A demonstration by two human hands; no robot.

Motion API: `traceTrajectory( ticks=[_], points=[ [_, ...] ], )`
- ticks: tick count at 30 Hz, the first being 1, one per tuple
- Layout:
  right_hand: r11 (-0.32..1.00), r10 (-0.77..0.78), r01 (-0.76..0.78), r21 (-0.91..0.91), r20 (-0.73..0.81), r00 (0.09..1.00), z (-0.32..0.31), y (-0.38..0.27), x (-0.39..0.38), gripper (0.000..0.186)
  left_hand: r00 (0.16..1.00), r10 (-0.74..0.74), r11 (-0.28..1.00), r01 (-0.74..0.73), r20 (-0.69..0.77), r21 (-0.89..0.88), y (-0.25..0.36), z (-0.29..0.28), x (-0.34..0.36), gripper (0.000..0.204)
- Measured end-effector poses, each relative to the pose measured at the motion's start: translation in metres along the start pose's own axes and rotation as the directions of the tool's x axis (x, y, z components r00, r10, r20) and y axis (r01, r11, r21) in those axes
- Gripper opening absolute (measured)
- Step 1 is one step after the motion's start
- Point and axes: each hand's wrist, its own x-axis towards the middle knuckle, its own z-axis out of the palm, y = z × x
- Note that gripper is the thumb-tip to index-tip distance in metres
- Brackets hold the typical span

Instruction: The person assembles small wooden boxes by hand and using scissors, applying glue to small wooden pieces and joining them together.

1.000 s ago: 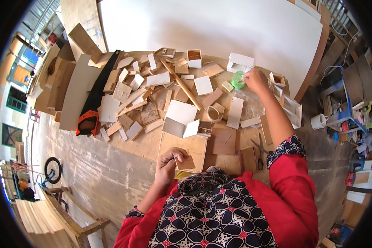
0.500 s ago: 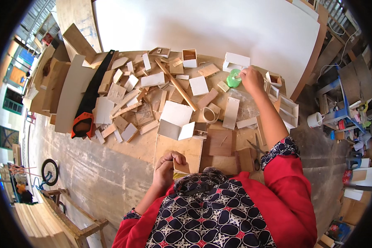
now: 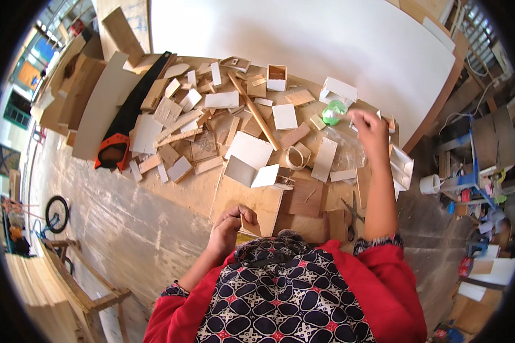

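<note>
One small board point(image 3: 250, 228) is sitting clamped in the grip of the left hand point(image 3: 230, 226), while the right hand point(image 3: 372, 130) is pinching a stick point(image 3: 343, 116), pointing leftward to the nearby green cup point(image 3: 331, 108).

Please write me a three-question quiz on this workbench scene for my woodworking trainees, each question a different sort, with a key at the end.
1. Short answer: What does the person's left hand hold?
2. True or false: The saw lies to the left of the green container.
3. Multiple choice: Which of these is nearest to the right hand? A) the bicycle wheel B) the saw C) the green container

Key:
1. A small brown wooden piece.
2. True.
3. C.
</note>
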Motion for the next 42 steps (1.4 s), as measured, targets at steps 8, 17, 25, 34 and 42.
traceTrajectory(
  ticks=[8,17,25,34,42],
  points=[
    [0.862,0.051,-0.232,0.45,0.378,0.924,0.004,-0.057,-0.106,0.018,0.999,0.046,0.995,-0.045,-0.014,0.089,-0.001,0.002,0.002,0.021],
    [0.948,-0.159,0.084,0.308,0.226,0.961,0.027,-0.065,-0.12,0.014,0.998,0.042,0.997,-0.045,0.042,0.064,-0.013,-0.003,-0.001,0.023],
    [0.93,-0.353,0.334,0.155,0.111,0.929,0.025,-0.073,-0.128,0.015,0.999,0.048,0.997,-0.048,0.001,0.054,-0.017,-0.003,-0.005,0.023],
    [0.842,-0.539,0.537,0.045,0.104,0.836,0.021,-0.08,-0.129,0.022,0.999,0.053,0.996,-0.054,0.012,0.077,-0.018,0.0,-0.004,0.023],
    [0.9,-0.431,0.42,0.113,0.096,0.897,0.014,-0.07,-0.132,0.016,0.999,0.05,0.998,-0.05,-0.002,0.023,-0.016,0.003,-0.004,0.019]
  ],
)
